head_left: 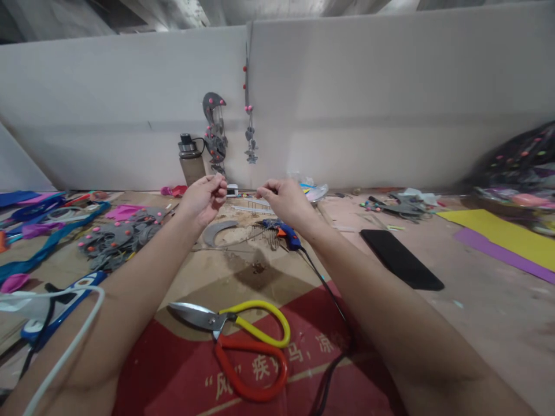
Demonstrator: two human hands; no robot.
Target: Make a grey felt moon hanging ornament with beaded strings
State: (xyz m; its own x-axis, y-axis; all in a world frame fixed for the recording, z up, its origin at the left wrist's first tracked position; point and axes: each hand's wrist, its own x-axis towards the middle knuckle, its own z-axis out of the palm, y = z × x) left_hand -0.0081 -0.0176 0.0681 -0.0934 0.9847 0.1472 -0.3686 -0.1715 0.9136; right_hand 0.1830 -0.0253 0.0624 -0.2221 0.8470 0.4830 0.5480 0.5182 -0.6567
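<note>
Both my arms reach forward over the worktable. My left hand [203, 198] is closed in a pinch, and my right hand [284, 199] is closed in a pinch facing it. A thin thread or wire seems to run between the two pinches, too fine to make out. Below the hands lie a grey crescent-shaped foam piece [218, 230] and a blue glue gun [282, 232] with its black cord [323, 283] trailing toward me. Scissors [243, 341] with one yellow and one orange handle lie shut on the red mat near me.
A pile of grey foam cut-outs with pink beads [119, 238] lies at the left, beside blue and purple pieces. A black phone [401, 267] lies at the right, with yellow [498, 231] and purple sheets beyond. A bottle [191, 160] and hanging grey ornaments [215, 134] stand against the back wall.
</note>
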